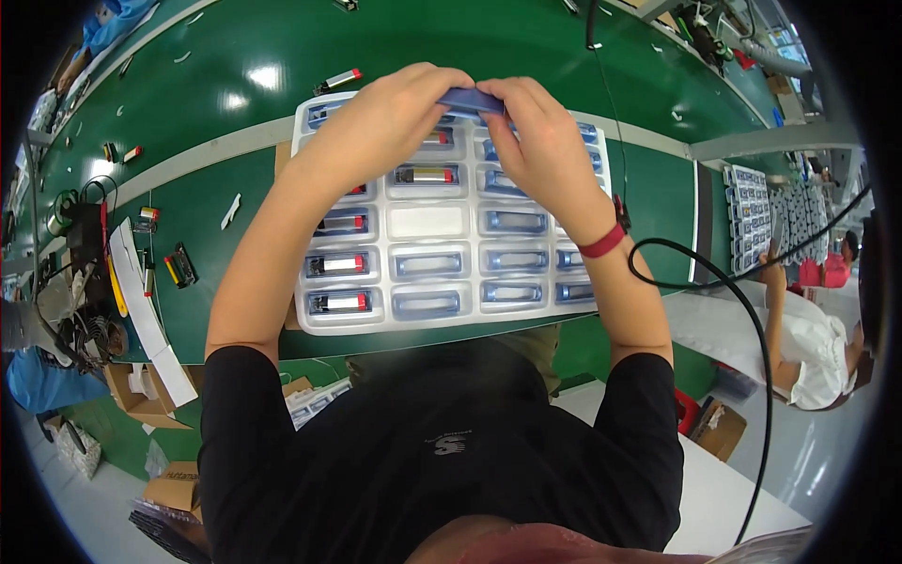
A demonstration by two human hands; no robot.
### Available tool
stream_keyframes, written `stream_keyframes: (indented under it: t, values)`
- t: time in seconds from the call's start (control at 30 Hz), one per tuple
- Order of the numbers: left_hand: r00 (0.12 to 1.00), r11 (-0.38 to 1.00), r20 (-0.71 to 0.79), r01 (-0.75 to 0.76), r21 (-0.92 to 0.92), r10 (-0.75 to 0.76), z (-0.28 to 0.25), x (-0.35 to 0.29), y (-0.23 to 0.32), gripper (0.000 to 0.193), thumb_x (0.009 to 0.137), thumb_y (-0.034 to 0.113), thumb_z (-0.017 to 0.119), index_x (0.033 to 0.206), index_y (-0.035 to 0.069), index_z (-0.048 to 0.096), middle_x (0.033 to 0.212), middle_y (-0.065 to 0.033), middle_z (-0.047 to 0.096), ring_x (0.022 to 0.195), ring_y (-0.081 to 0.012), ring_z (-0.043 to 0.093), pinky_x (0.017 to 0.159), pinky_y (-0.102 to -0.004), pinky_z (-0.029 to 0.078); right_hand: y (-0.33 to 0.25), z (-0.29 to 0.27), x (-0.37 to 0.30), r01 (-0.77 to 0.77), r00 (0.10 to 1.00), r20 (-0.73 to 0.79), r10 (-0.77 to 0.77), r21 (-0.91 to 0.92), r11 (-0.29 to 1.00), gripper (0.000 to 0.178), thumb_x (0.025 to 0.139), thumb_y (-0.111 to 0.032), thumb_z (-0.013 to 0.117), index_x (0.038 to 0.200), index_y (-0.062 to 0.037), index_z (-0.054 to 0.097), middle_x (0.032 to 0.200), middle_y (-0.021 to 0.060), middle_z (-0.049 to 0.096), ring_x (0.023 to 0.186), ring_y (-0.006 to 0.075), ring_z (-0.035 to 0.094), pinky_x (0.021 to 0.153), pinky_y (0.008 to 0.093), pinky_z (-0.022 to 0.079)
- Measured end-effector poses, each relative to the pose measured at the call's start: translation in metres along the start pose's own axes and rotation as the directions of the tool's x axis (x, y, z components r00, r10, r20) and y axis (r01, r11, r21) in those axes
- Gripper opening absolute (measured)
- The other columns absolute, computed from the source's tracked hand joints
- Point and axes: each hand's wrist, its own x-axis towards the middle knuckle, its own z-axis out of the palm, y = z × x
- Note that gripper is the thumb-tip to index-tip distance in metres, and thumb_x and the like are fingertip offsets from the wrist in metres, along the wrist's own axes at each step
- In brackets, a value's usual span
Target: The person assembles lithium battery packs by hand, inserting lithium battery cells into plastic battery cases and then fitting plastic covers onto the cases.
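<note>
Blue plastic casing (470, 101) at top centre of frame, over the upper edge of the white tray (475, 282). Left hand (399, 113) and right hand (540, 127): each grip is closed on the casing, one at each end, fingertips nearly meeting.

Risks (judgement): the casing is held by fingertips only, so uneven pressure could make it slip and drop onto the tray, scuffing or jolting parts there. Whether anything sits inside it: can't tell, fingers hide it. Forearms hang low over the tray's sides; a sleeve or wristband (603, 242) might snag a casing. The loose insert (340, 81) just above the tray, upper left of centre, could get knocked by the left hand.

Counts: hands 2, held casing 1, tray under hands 1, red wristband 1. Tray columns visible 4; the upper compartments are partly covered, so no full casing total. Red insert ends showing in tray: 6, two of them partly hidden. Bare white compartment (427, 222): 1, mid-frame. Second column below it: 2 casings, no red end. More loose inserts on the green desk (651, 188), left of frame, too small to count surely.
</note>
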Motion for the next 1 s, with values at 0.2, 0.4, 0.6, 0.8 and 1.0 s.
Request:
stream_keyframes:
  t: [0.2,0.4,0.6,0.8,1.0]
  values:
    - [0.999,0.968,0.037,-0.002,0.252,-0.008,0.005,-0.011,0.016,0.035,0.089,0.0,0.06,0.124,0.004,0.063,0.115,-0.0167,0.067,0.102,-0.0396,0.069,0.083,-0.0452,0.058,-0.002,0.012,-0.006,0.101,0.995,0.033,-0.096,-0.211,0.972,0.033,0.083,0.002,0.067,0.116,0.0022,0.065,0.099,0.015,0.066,0.092,0.0332,0.066,0.083,0.0405,0.056]
    - [0.975,0.972,0.162,0.115,0.205,-0.15,0.009,-0.017,0.019,0.035,0.089,-0.001,0.06,0.123,0.004,0.063,0.115,-0.0178,0.068,0.101,-0.0405,0.07,0.085,-0.0465,0.058,-0.011,0.003,-0.016,0.007,0.989,0.15,0.005,-0.084,0.996,0.033,0.084,0.002,0.067,0.117,0.0011,0.065,0.098,0.0168,0.066,0.091,0.0361,0.066,0.08,0.043,0.056]
    - [0.933,0.991,0.34,0.092,0.101,-0.121,-0.022,-0.025,0.036,0.027,0.088,0.002,0.065,0.114,0.002,0.073,0.111,-0.0149,0.068,0.105,-0.0372,0.066,0.093,-0.0446,0.054,0.035,-0.002,0.027,-0.215,0.946,0.318,0.066,0.459,0.862,0.026,0.089,-0.009,0.073,0.113,-0.0002,0.072,0.107,0.0166,0.072,0.093,0.0342,0.07,0.08,0.0385,0.057]
    - [0.914,0.986,0.372,0.158,0.045,-0.163,0.009,-0.076,0.047,0.022,0.088,0.004,0.07,0.109,0.005,0.078,0.107,-0.0106,0.068,0.102,-0.0322,0.063,0.091,-0.0422,0.05,0.078,0.14,0.093,0.02,0.972,0.227,-0.059,0.171,0.985,0.028,0.089,-0.012,0.064,0.113,-0.0051,0.077,0.116,0.0215,0.072,0.108,0.0397,0.069,0.096,0.0467,0.056]
    - [0.948,0.934,0.225,0.143,0.327,-0.224,0.021,-0.091,0.063,0.016,0.086,0.016,0.077,0.101,0.011,0.079,0.103,-0.0058,0.066,0.097,-0.0273,0.062,0.088,-0.0401,0.048,0.075,0.153,0.106,-0.096,0.902,0.424,0.085,0.005,0.995,0.021,0.086,-0.006,0.062,0.101,-0.0036,0.077,0.115,0.0226,0.072,0.107,0.0395,0.07,0.089,0.048,0.057]
